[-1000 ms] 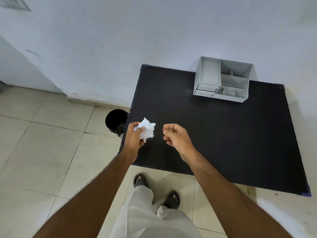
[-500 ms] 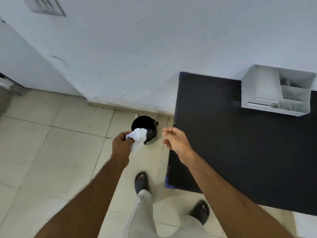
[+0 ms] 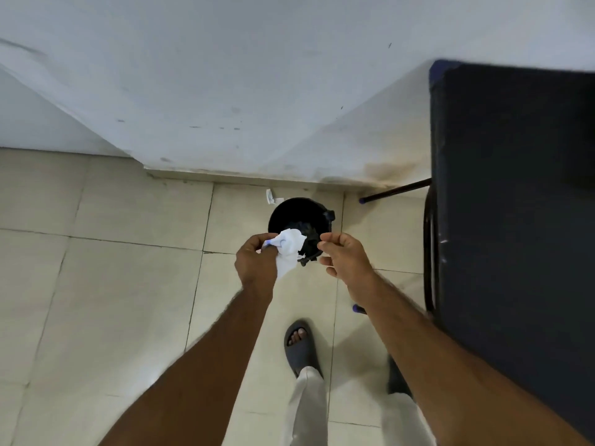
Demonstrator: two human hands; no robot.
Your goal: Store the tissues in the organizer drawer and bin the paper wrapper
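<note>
My left hand (image 3: 256,262) grips a crumpled white paper wrapper (image 3: 288,249) with a bit of blue print. It holds the wrapper just above the near rim of a small round black bin (image 3: 297,212) on the floor. Beside it, over the bin's right edge, my right hand (image 3: 344,257) hovers with fingers loosely curled and nothing in them. The organizer and the tissues are out of view.
The black table (image 3: 515,194) fills the right side, with its dark metal legs (image 3: 397,189) near the bin. A small paper scrap (image 3: 269,197) lies on the tiled floor behind the bin by the white wall. My sandalled foot (image 3: 299,344) stands below the hands.
I have turned left and stepped from the table toward the bin. My left hand carried the wrapper from above the table's edge to just over the bin; the right hand followed. The organizer left the view.
</note>
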